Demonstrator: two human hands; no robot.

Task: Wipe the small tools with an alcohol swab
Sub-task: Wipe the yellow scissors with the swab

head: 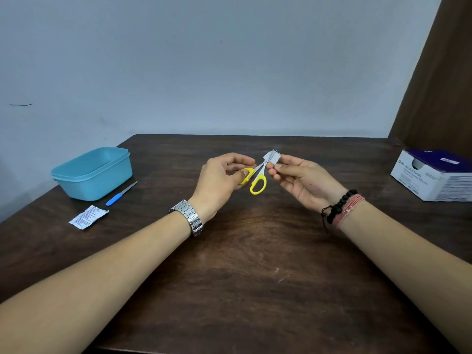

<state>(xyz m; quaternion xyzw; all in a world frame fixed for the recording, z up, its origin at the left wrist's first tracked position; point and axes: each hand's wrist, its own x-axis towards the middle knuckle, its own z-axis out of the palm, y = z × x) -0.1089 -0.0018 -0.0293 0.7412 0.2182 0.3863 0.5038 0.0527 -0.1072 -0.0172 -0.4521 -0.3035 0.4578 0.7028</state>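
Scissors [258, 178] held by left hand [219, 182]; right hand [298, 182] pinches swab [271, 157] around blades.

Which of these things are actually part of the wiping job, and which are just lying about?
In use: scissors in the left hand; swab in the right hand.

Lying about: nail file, wrapper, blue tub, swab box.

Dark brown wooden table [255, 264], a few things resting on it.
Far left sits a light blue plastic tub [93, 173]; just beside it a blue-handled metal nail file [121, 193], a torn white printed sachet [88, 216]; far right, a white-and-purple cardboard box [434, 175].
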